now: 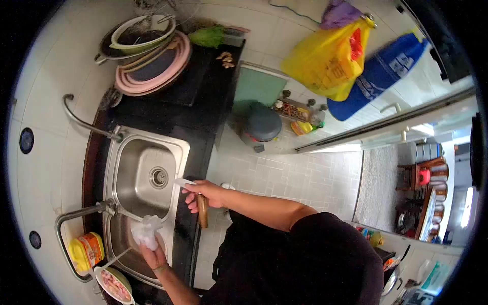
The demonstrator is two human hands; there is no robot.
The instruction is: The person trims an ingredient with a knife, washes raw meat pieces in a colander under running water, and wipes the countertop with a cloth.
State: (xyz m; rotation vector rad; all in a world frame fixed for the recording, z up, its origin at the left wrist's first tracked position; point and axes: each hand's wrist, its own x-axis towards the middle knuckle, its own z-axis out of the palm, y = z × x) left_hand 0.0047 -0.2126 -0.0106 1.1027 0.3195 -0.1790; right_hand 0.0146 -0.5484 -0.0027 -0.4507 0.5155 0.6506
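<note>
"Step in hand, going by how things lie?"

"Handling two things at once, by the look of it. Holding a whitish, crumpled plastic bag in the left grip, above the left basin of the sink. Too blurred to tell the contents."

"And with the right grip?"

"Wrapped narrow around a knife-like tool: wooden handle toward the front edge of the desk, pale blade out over the sink's front rim, apart from the bag."

"Anything else nearby?"

"Yes, a bowl of pinkish pieces at the sink's back left corner, and just beside it a yellow tub near the desk's back edge."

"Next move, then?"

"Likely to call for a firm hold on the bag and a steady right wrist. Better to keep the blade turned away from the left fingers, and to watch for slipping on perhaps wet plastic."
</note>
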